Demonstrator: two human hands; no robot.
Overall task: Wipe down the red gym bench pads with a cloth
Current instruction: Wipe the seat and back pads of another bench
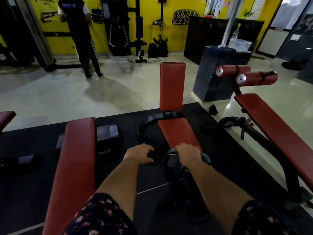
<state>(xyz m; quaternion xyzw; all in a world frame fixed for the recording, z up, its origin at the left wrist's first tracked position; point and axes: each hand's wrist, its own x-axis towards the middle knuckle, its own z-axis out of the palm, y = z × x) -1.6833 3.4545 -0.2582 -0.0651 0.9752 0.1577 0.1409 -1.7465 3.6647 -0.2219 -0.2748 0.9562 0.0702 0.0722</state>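
Head view, the only one I have: my right hand [188, 155] is closed over a grey cloth [172, 160], knuckles up and fingers wrapped down around it. It sits at the near end of the red seat pad [177, 133]. The cloth bunches out on both sides of that hand. From here I cannot tell whether it is pressed flat on the pad or only meets its edge.

My left hand [139, 154] is just to the left of the right one, apart from it. It hangs over the black floor mat [128, 175] with fingers loosely curled and nothing in them.

Beyond the right hand the seat pad runs away from me to the upright red backrest pad [171, 85], with a black curved frame [147, 121] at the joint between them.

Left of the left hand, a long red pad [76, 158] stretches from beside my forearm toward the pale floor. Dark dumbbells [108, 131] lie on the mat just past it.

Right of the right hand, well apart, a sloped red pad [279, 133] rises toward two red rollers [245, 76] with silver end caps. A dark block [218, 77] stands behind them.

Far beyond both hands, a person [76, 31] in dark clothes stands with their back to me, facing the yellow wall [149, 7].

Both of my forearms are bare, with dark flowered sleeves [101, 216] at the bottom of the frame.
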